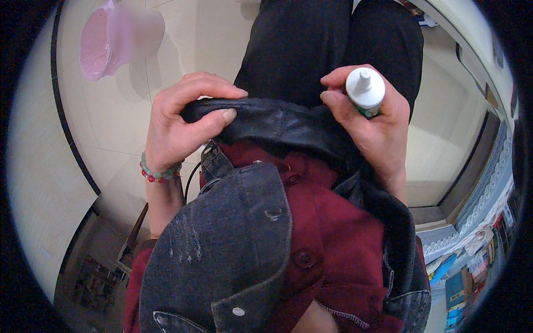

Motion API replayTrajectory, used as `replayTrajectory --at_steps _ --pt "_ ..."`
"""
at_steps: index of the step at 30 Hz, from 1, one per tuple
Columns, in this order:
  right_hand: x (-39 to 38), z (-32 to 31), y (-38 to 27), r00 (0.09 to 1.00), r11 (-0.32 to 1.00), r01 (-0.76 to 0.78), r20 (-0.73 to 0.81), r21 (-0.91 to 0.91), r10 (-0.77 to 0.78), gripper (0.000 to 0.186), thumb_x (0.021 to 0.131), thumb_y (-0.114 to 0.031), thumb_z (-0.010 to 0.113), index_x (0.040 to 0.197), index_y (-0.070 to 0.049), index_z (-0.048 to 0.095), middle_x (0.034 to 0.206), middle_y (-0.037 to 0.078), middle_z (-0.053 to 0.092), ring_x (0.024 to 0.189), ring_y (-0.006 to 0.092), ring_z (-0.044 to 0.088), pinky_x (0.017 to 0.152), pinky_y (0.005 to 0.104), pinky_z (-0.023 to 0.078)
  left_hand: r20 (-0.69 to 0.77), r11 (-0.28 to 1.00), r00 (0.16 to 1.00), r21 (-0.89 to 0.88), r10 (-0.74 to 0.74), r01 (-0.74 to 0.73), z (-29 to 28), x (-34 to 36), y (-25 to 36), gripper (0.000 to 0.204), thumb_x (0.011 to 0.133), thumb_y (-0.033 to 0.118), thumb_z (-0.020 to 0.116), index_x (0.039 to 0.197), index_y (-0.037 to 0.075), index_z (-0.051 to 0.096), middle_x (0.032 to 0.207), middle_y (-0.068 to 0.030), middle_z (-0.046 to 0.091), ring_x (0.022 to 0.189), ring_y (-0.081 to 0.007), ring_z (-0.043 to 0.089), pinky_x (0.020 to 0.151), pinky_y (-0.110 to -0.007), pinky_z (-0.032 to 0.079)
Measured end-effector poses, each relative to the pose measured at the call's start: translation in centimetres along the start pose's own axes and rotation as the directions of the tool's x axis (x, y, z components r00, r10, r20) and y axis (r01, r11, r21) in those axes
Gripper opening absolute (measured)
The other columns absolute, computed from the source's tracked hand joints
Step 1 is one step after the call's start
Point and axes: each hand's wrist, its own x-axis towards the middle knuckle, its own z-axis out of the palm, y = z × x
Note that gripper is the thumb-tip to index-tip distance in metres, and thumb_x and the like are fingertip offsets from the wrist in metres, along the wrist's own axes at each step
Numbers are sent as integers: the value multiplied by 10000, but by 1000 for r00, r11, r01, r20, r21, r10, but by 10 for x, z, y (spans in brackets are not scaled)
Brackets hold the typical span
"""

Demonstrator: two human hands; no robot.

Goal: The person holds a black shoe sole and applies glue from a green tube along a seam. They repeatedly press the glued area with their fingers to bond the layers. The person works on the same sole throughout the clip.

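Note:
My left hand (191, 111) pinches the left end of a black leather-like band (277, 125) between thumb and fingers. The band lies across my lap, its surface creased and slightly shiny. Held in my right hand (377, 116) is a small white squeeze bottle (365, 87) with a narrow nozzle, standing nearly upright toward me. A bit of green shows low on the bottle, and the rest is covered by my fingers. My right thumb is close to the band's right part; I cannot tell whether it touches.
A pink bin (102, 41) with a liner stands on the pale tiled floor at the far left. Lace-edged pale cloth (480, 194) and several books and boxes (458, 288) line the right side. I wear a dark denim vest (222, 233) over a dark red shirt.

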Motion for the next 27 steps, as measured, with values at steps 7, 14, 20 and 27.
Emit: replayTrajectory --at_steps 7,14,20,27 --pt "7 -5 0 999 997 -34 21 64 33 141 881 -28 759 1016 -25 721 905 11 702 811 93 644 746 236 504 35 997 999 -69 -21 23 -4 3 -4 264 750 4 709 1009 2 758 1001 -97 718 954 -181 667 864 -299 511" --pt "10 -6 1 1000 998 -7 17 67 6 120 885 -25 754 1000 -23 718 885 22 698 799 96 643 729 238 503 39 996 999 -93 13 -9 -5 4 -7 275 739 2 712 1010 -3 757 986 -101 712 941 -187 665 854 -298 509" --pt "10 -10 -1 998 997 -24 -58 78 28 122 883 -30 755 997 -19 713 899 20 699 796 101 643 734 244 504 46 998 997 -39 56 -54 -7 4 -6 257 734 15 715 987 -4 758 952 -98 719 923 -205 657 851 -319 501" --pt "9 -13 0 999 994 -18 35 108 14 149 857 6 759 996 -17 711 915 17 691 836 96 625 766 240 487 78 986 990 105 119 -127 -3 13 5 254 724 49 724 974 24 757 925 -90 734 903 -230 665 875 -350 490"
